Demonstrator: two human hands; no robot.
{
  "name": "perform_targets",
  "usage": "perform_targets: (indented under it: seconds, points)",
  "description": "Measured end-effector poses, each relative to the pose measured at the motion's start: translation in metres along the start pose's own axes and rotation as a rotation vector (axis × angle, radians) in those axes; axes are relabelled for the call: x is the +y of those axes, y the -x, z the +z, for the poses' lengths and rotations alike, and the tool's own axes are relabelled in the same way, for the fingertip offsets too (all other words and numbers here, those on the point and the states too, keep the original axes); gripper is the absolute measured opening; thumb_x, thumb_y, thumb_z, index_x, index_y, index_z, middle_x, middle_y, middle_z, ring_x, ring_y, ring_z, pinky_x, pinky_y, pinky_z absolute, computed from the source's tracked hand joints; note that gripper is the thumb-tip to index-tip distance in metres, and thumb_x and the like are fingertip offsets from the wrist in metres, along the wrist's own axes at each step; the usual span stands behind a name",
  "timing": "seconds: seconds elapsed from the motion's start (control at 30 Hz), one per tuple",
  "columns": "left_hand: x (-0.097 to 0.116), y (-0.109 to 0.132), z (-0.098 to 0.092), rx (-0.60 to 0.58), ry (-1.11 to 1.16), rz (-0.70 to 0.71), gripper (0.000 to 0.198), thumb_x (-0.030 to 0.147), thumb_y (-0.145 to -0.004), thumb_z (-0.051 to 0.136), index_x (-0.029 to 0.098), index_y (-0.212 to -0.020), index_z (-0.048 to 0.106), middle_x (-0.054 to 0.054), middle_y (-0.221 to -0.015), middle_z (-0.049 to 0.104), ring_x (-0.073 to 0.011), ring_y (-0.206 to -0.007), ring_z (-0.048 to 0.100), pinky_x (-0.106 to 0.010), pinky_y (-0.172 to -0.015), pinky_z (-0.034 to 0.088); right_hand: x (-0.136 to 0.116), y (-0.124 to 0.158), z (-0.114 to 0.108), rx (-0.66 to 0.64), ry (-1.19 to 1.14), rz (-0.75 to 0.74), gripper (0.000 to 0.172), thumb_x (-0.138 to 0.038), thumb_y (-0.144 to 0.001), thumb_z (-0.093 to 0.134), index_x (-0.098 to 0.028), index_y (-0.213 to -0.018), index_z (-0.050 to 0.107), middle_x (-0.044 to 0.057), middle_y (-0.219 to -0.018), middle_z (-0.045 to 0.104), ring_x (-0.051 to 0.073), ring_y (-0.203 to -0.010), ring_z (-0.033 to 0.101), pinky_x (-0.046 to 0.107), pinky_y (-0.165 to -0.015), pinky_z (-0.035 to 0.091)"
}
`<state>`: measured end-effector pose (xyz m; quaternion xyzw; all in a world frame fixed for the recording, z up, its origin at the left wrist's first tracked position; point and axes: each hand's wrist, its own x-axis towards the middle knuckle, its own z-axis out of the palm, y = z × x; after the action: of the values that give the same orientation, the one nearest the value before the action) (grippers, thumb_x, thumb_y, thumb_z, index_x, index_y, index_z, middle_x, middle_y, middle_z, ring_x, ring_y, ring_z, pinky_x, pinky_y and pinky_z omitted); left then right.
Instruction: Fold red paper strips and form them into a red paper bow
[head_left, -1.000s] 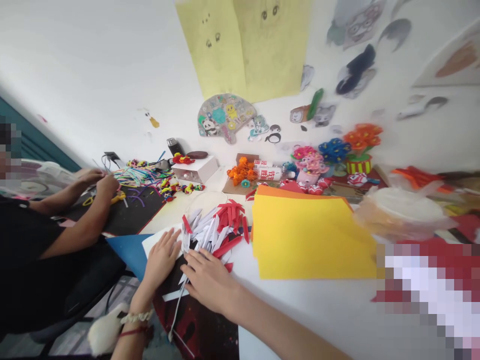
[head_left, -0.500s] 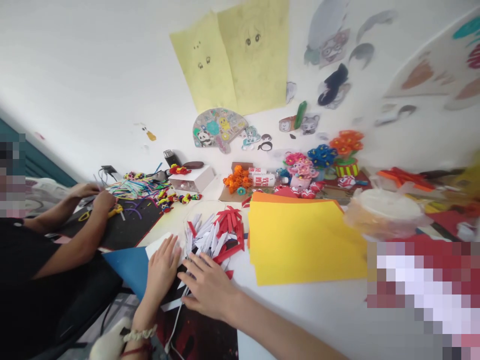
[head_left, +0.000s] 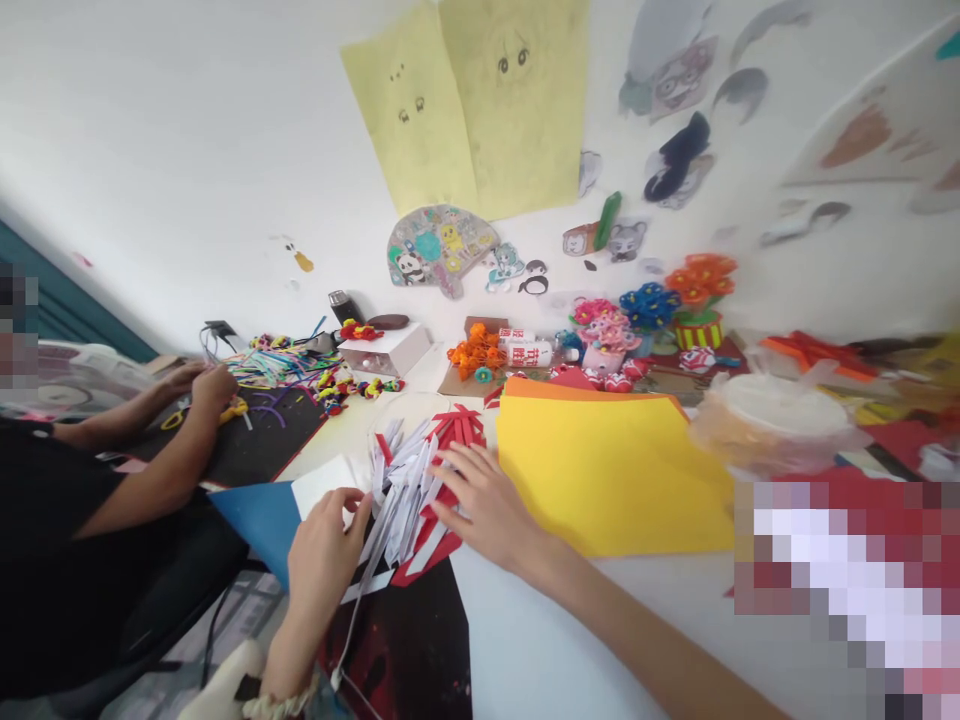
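Loose white paper strips [head_left: 405,490] lie in a heap between my two hands, with red paper strips [head_left: 459,430] along the heap's right side. My left hand [head_left: 326,550] is at the left edge of the white strips, its fingers bent and thumb apart, holding nothing that I can see. Over the red strips rests my right hand [head_left: 484,505], fingers spread, the fingertips touching or just above the paper. A white sheet [head_left: 322,485] and a blue sheet [head_left: 259,515] lie beyond my left hand. Close to my right hand is a stack of yellow paper [head_left: 607,475].
At left, a co-worker's hands [head_left: 206,385] work over a dark mat [head_left: 262,440] near colourful pipe cleaners [head_left: 289,365]. Craft flowers [head_left: 604,330] and a bottle [head_left: 532,348] stand along the wall. A wrapped plastic tub [head_left: 780,420] sits at right. A white cable [head_left: 352,620] crosses the table's front.
My right hand has moved right and away from me, from the white strips onto the red ones. My left hand has lowered slightly and its fingers have bent. More of the heap shows.
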<state>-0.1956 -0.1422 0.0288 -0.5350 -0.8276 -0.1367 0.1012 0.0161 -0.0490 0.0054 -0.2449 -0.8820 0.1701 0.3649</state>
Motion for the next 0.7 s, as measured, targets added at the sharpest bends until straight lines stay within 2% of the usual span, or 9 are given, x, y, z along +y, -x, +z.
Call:
perform_targets:
  seconds: [0.13,0.27,0.37,0.5,0.7]
  points:
    - [0.018,-0.001,-0.003,-0.090,0.037,0.023,0.035,0.050,-0.088,0.039,0.022,-0.084,0.060,-0.002,-0.080,0.065,-0.0184,-0.072,0.061,-0.026,-0.059,0.039,0.029,0.017,-0.022,0.039,0.021,0.055,0.030,-0.028,-0.091,0.050,-0.021,-0.118,0.060,0.009,-0.122,0.059,0.024,-0.120,0.047,0.045,-0.102,0.037]
    - [0.035,-0.008,0.003,-0.084,0.088,0.177,0.036,0.049,-0.090,0.037,0.022,-0.095,0.060,-0.004,-0.090,0.064,-0.0201,-0.084,0.060,-0.029,-0.069,0.043,0.060,0.034,-0.035,0.112,-0.003,0.191,0.022,-0.020,-0.091,0.047,-0.022,-0.102,0.066,0.006,-0.102,0.066,0.021,-0.100,0.057,0.041,-0.091,0.044]
    - [0.048,-0.016,0.008,-0.070,0.009,0.253,0.032,0.046,-0.089,0.041,0.021,-0.093,0.061,-0.007,-0.092,0.064,-0.0236,-0.090,0.058,-0.033,-0.075,0.042,0.079,0.040,-0.035,0.198,-0.034,0.256,0.022,-0.018,-0.090,0.047,-0.023,-0.096,0.068,0.005,-0.094,0.068,0.021,-0.092,0.059,0.041,-0.085,0.046]
    - [0.056,-0.025,0.010,-0.113,-0.075,0.214,0.028,0.042,-0.088,0.044,0.021,-0.085,0.063,-0.008,-0.092,0.065,-0.0262,-0.092,0.058,-0.035,-0.072,0.042,0.088,0.041,-0.032,0.232,-0.093,0.262,0.023,-0.017,-0.089,0.047,-0.024,-0.096,0.068,0.005,-0.093,0.068,0.021,-0.091,0.059,0.039,-0.083,0.047]
    - [0.059,-0.030,0.010,-0.131,-0.078,0.153,0.030,0.040,-0.087,0.042,0.020,-0.079,0.064,-0.007,-0.085,0.067,-0.0243,-0.084,0.062,-0.032,-0.067,0.042,0.090,0.042,-0.029,0.239,-0.134,0.285,0.024,-0.016,-0.088,0.047,-0.024,-0.096,0.068,0.005,-0.093,0.066,0.022,-0.092,0.057,0.040,-0.085,0.047]
